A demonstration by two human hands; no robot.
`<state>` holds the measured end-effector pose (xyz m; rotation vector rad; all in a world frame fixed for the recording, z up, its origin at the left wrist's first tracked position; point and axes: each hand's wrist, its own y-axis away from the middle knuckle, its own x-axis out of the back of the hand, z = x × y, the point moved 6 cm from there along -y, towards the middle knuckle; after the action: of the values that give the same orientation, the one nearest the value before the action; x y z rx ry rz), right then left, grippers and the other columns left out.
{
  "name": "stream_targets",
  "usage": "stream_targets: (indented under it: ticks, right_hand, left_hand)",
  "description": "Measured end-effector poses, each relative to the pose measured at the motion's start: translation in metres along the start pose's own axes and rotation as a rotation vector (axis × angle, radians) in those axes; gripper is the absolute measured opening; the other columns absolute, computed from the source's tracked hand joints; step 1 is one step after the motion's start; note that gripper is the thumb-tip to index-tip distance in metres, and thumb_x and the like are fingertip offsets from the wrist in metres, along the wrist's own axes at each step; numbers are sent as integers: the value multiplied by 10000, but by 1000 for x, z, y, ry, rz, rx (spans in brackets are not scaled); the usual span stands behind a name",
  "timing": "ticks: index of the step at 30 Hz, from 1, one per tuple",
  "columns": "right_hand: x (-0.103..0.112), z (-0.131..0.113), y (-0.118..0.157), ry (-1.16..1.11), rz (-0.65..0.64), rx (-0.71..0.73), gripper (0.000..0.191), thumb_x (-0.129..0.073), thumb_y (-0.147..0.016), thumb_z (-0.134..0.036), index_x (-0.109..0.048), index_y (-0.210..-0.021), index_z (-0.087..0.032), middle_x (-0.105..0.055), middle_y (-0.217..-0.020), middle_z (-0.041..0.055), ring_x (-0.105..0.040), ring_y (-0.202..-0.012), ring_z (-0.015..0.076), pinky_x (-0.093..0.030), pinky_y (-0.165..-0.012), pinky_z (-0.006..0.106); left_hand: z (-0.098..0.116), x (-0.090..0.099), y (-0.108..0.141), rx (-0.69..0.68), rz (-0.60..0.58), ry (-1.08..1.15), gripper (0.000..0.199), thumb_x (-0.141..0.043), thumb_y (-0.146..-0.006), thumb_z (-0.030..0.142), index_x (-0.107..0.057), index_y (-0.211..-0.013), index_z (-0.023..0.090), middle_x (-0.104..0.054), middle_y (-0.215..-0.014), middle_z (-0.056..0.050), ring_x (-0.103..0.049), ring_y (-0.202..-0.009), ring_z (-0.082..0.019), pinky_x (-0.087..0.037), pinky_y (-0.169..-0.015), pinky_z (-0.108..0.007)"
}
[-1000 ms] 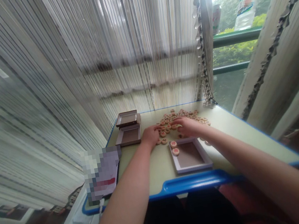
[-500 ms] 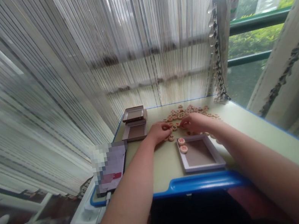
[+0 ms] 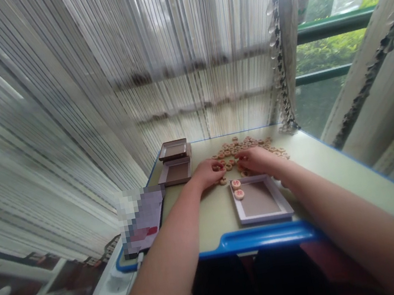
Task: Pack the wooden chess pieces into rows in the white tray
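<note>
Many round wooden pieces with painted characters lie spread over the middle and back of the pale table. My left hand is at the left edge of the pieces, its fingers curled round one of them. At the front of the pieces, my right hand has its fingertips pressed together; whatever is between them is too small to make out. Between my forearms lies a shallow open box. Two pieces with red characters, an upper one and a lower one, rest in its back left corner.
More shallow boxes stand at the table's back left. A phone or tablet with a cable lies at the left edge. A blue raised rim runs along the front. String curtains hang behind the table.
The view has shifted slightly. My right hand has moved slightly among the pieces, while my left hand stays at their left edge. The two pieces in the box are unchanged.
</note>
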<state>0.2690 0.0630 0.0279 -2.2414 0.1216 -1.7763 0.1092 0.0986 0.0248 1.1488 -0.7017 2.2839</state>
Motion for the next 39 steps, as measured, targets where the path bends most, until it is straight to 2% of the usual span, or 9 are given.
stream_targets:
  ticks: [2,4,10,13,19,24,30,34,39]
  right_hand:
    - [-1,0,0,-28,-19,-5,290,-513,-785,-325,-681,-1006,-241,-678,-963,67,-586,-904,236,-435,-796,323]
    - [0,-1,1,-84,-21,-30,308,-536,-773,-306,-662,-1048,-249,-681,-944,51,-591,-881,222,-441,-781,313]
    - [15,1,2,-301,80,-64,329,-589,-736,-227,-647,-1060,-214,-672,-942,57,-606,-787,171,-463,-686,259]
    - [16,1,4,-449,39,-36,270,-617,-723,-253,-669,-982,-198,-679,-828,36,-607,-696,145,-466,-614,230]
    - [10,-10,6,-449,-46,-74,170,-610,-714,-201,-713,-848,-184,-691,-750,24,-612,-670,142,-459,-605,217]
    - [10,-21,7,-620,-75,-82,195,-592,-734,-195,-716,-882,-164,-703,-789,34,-615,-716,141,-467,-645,216]
    - [12,-15,7,-723,-51,-122,220,-611,-721,-208,-710,-913,-170,-703,-803,38,-602,-673,130,-475,-614,221]
    - [12,-9,6,-733,-44,-149,217,-633,-702,-226,-710,-897,-173,-700,-802,37,-593,-646,124,-468,-570,213]
    - [9,-3,5,-713,-22,-189,196,-625,-702,-247,-707,-859,-163,-679,-679,18,-553,-541,104,-425,-479,204]
  left_hand:
    - [1,0,1,16,-3,-22,279,-597,-674,349,-691,-858,161,-651,-906,-56,-596,-773,-165,-468,-679,-244]
    - [1,1,1,40,19,-52,272,-600,-665,351,-684,-836,157,-650,-883,-59,-593,-746,-166,-465,-664,-248]
    - [-5,9,2,129,146,-84,277,-595,-637,242,-645,-902,180,-670,-878,-39,-596,-732,-164,-462,-655,-247]
    - [-4,10,3,118,148,-93,277,-586,-640,217,-637,-911,189,-678,-905,-31,-608,-764,-163,-467,-683,-245]
    - [9,11,4,55,204,-146,281,-575,-683,250,-639,-952,201,-675,-959,-43,-609,-876,-181,-465,-787,-263]
    - [22,5,6,11,133,-202,301,-558,-711,269,-643,-995,217,-678,-932,-38,-605,-833,-173,-459,-745,-251]
    - [28,-2,8,-85,36,-328,243,-543,-718,325,-684,-882,213,-663,-884,-55,-563,-898,-210,-446,-787,-284]
    - [26,-5,7,-101,13,-345,227,-545,-719,318,-696,-847,207,-654,-859,-71,-554,-909,-226,-439,-812,-299]
    - [26,2,9,-54,40,-311,238,-590,-700,318,-707,-873,204,-658,-884,-80,-545,-945,-239,-421,-858,-303]
